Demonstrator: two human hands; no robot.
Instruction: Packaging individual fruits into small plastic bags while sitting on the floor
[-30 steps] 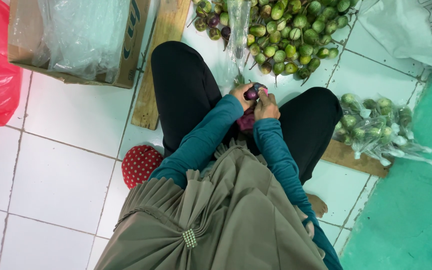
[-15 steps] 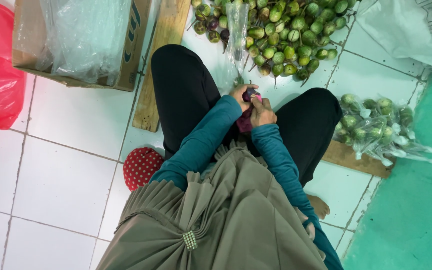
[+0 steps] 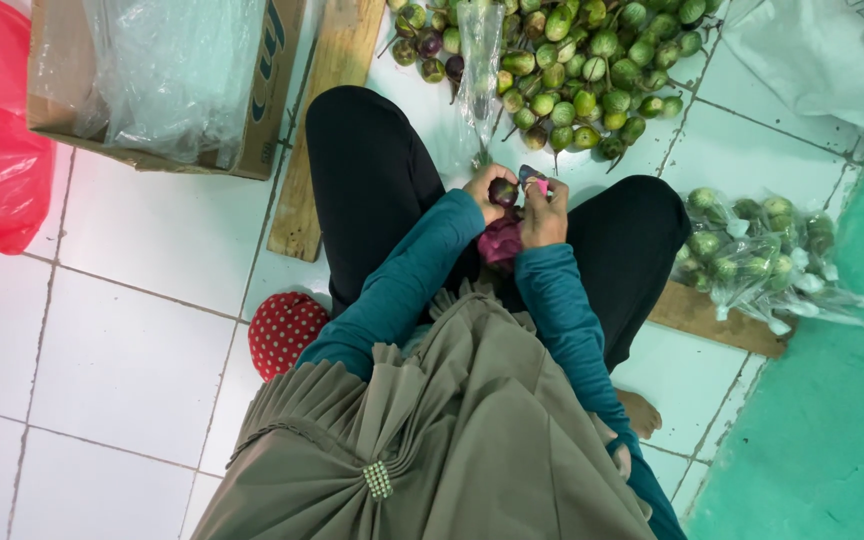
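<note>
Both hands, left hand [image 3: 490,187] and right hand [image 3: 544,212], grip a purple fruit [image 3: 503,192] between knees.

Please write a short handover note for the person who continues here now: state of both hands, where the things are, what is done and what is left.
Left hand: closed on a small purple round eggplant, over the lap.
Right hand: beside it, pinching a small pink and dark item; what it is cannot be told.
A clear plastic bag hangs just in front of the hands.
Loose pile of green and purple eggplants lies on the tiled floor ahead.
Done: filled bags lie on the right.
Left: the loose pile is still large.
</note>
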